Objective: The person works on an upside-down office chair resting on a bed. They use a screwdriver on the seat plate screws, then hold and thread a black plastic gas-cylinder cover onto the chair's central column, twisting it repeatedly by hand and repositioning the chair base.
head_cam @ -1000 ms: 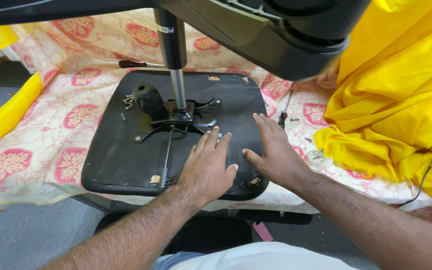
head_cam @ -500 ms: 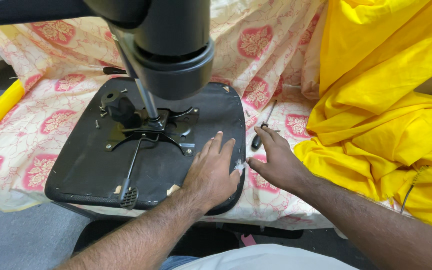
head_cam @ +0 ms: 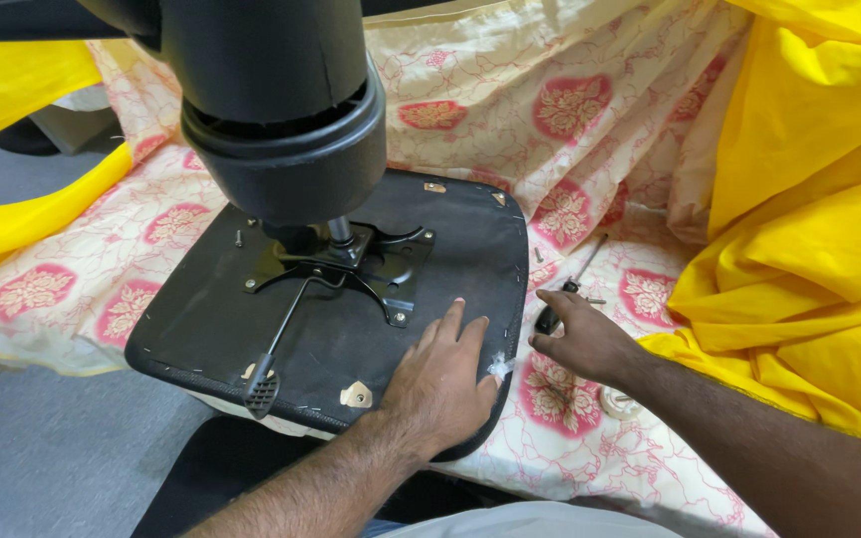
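Overturned office-chair seat point(head_cam: 251, 329) on a floral-printed cloth point(head_cam: 62, 289), seen from above. My left hand point(head_cam: 440, 374) lies flat and fully spread on the near right part of the seat's black underside, holding nothing, only pressing down. My right hand point(head_cam: 580, 339) rests on the cloth just right of the seat edge, its fingers curled loosely around the black handle of a screwdriver point(head_cam: 565, 294); whether the grip is closed firmly I cannot tell. The screwdriver lies between the seat and the heap of yellow fabric point(head_cam: 809, 249) at right, its thin metal shaft pointing to the far right. It should be light, rigid and easily rolled; I judge the thick handle the proper place to grasp, since the slim shaft would slip. The seat itself looks stiff and moderately heavy, covered in black stapled lining, with a black metal mounting plate point(head_cam: 351, 264) bolted at its centre, a lever point(head_cam: 276, 349) reaching toward the near edge, and the chair's column point(head_cam: 271, 110) rising toward the camera.
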Motion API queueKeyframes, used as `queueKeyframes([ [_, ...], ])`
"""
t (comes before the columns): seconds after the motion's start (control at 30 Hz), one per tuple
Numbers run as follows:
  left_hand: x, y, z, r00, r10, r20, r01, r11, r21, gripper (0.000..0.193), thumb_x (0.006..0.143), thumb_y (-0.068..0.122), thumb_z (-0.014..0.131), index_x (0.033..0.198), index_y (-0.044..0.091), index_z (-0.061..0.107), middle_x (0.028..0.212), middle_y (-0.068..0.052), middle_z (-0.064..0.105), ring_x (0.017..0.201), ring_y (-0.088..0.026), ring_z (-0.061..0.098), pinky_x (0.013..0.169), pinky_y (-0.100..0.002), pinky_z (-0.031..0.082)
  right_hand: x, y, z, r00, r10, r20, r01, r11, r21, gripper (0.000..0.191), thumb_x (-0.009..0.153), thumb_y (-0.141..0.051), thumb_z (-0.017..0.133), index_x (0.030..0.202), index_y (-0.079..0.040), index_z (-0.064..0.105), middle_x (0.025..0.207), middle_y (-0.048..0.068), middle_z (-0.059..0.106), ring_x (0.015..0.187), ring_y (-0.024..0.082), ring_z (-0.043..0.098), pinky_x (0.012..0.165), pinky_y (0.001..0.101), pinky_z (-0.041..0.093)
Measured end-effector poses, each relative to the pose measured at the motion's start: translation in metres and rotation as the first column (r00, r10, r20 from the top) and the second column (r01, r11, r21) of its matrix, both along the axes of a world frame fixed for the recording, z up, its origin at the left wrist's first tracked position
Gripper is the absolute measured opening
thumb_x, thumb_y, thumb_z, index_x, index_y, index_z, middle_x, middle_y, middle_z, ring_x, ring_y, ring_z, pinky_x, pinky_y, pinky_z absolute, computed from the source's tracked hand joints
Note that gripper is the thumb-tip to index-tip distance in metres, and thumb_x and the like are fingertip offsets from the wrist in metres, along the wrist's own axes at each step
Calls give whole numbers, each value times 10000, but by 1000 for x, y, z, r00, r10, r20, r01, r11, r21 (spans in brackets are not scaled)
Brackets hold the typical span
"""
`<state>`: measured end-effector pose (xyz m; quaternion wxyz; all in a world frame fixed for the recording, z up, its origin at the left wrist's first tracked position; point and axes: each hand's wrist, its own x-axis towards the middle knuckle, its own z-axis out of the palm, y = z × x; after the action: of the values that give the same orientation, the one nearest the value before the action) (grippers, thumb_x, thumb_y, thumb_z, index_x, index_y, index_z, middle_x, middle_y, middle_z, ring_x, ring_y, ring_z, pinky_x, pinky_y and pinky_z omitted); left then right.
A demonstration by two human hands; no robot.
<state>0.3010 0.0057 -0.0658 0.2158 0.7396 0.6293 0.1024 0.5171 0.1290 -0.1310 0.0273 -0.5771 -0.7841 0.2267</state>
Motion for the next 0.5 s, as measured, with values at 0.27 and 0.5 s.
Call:
queueKeyframes([
  [0.27, 2, -1, -7, 998, 62, -7, -62, 998, -22, 696, 921, 295, 692, 1490, 36, 385, 1608, -228, 258, 1470, -342, 336, 1166, -492, 356, -9, 21, -12, 995, 91, 32, -88, 992, -89, 839, 881, -395, 715, 1566, -86, 342, 1553, 159, 458, 1407, 265, 507, 1185, 379, 404],
  [0.5, 7, -4, -12, 997, 79, -15, -80, 996, -43, 684, 933, 301, 682, 1491, 39, 384, 1604, -222, 263, 1469, -338, 334, 1165, -492, 355, -8, 25, -24, 989, 103, 106, -88, 987, -138, 750, 907, -388, 694, 1514, -59, 403, 1495, 140, 482, 1317, 249, 577, 1139, 367, 462],
])
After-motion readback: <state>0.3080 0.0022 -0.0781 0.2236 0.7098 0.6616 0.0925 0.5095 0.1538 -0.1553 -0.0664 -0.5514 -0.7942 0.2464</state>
